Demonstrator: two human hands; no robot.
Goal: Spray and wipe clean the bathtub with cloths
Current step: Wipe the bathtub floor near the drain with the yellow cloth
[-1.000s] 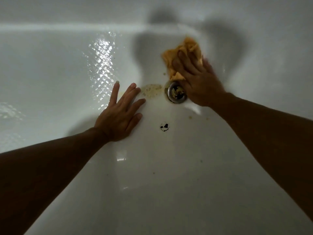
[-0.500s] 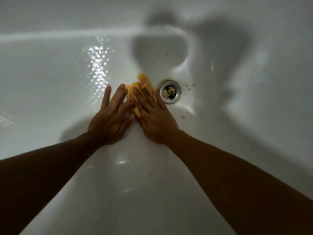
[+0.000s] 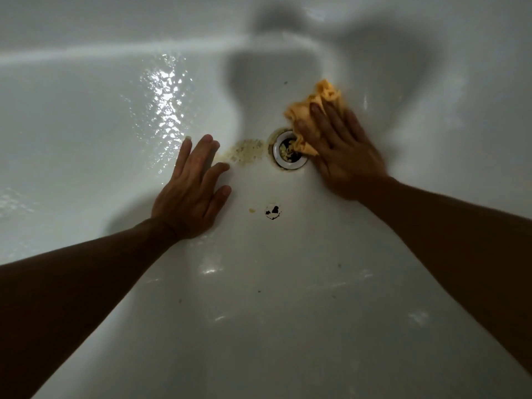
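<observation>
I look down into a white bathtub [image 3: 288, 326] with a round metal drain [image 3: 288, 151] holding bits of debris. My right hand [image 3: 342, 156] presses a crumpled orange cloth [image 3: 313, 110] flat on the tub floor, just right of the drain and partly over its edge. My left hand [image 3: 193, 191] rests flat on the tub floor left of the drain, fingers spread, holding nothing. A yellowish gritty stain [image 3: 244, 152] lies between my left fingertips and the drain.
A dark chipped spot [image 3: 272, 211] marks the enamel below the drain, with a small yellow speck beside it. Wet glare [image 3: 164, 110] shines on the far left slope. Tub walls rise at the top and both sides.
My right hand swept the cloth from left of the drain, beside my left hand, back to the right of it. The stain is uncovered again. My left hand stayed planted.
</observation>
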